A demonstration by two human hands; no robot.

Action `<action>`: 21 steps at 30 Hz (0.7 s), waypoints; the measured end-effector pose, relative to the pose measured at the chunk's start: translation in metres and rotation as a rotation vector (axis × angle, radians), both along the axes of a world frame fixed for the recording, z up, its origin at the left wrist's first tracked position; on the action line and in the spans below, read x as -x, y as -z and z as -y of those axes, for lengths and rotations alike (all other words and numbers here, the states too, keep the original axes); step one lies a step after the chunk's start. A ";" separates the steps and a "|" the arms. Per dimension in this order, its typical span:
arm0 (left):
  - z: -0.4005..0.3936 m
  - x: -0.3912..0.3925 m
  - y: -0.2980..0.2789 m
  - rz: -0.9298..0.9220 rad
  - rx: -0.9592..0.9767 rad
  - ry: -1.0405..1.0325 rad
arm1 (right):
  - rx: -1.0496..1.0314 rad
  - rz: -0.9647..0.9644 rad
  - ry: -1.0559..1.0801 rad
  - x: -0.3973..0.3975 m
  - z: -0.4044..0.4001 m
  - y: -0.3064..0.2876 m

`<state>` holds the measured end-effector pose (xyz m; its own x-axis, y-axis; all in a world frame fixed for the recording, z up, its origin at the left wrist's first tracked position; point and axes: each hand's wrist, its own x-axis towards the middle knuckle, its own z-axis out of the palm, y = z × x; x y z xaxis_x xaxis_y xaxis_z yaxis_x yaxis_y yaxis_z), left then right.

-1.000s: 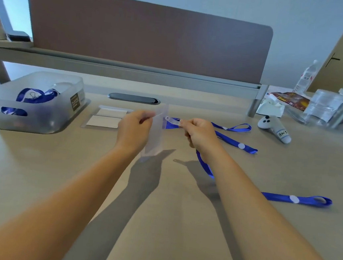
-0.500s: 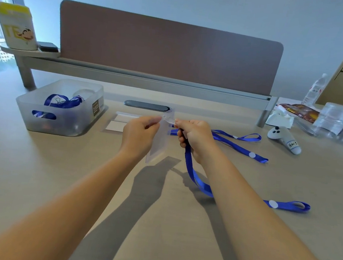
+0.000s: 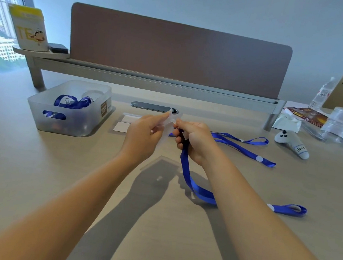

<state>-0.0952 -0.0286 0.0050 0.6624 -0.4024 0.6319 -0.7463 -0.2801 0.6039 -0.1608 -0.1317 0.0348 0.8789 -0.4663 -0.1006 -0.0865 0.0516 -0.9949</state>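
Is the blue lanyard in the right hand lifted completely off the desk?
No, the right hand grips one end of the blue lanyard, while its looped far end lies on the desk.

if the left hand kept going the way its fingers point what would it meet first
Probably the right hand, gripping the blue lanyard: the left hand, pinching the clear badge sleeve, points toward its fingertips. Depth unclear.

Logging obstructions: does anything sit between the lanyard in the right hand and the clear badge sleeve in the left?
Nothing visible. The left hand pinches the badge sleeve, the right hand grips the blue lanyard by its end, and the two meet in mid-air.
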 end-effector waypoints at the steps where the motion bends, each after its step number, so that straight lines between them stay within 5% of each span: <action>1: -0.003 -0.002 0.000 0.106 -0.042 -0.005 | -0.008 -0.002 -0.006 0.000 0.000 0.000; 6: -0.015 -0.013 0.000 0.535 -0.336 -0.032 | 0.027 -0.071 0.009 -0.001 0.000 -0.001; 14: -0.020 -0.015 0.001 0.649 -0.386 -0.063 | 0.075 -0.032 -0.034 -0.002 -0.002 0.000; 16: -0.018 -0.012 0.001 0.537 -0.337 -0.021 | 0.091 -0.013 -0.038 -0.003 -0.003 0.000; 21: -0.013 -0.006 -0.007 -0.075 -0.081 0.121 | 0.216 0.043 -0.025 -0.008 -0.003 0.003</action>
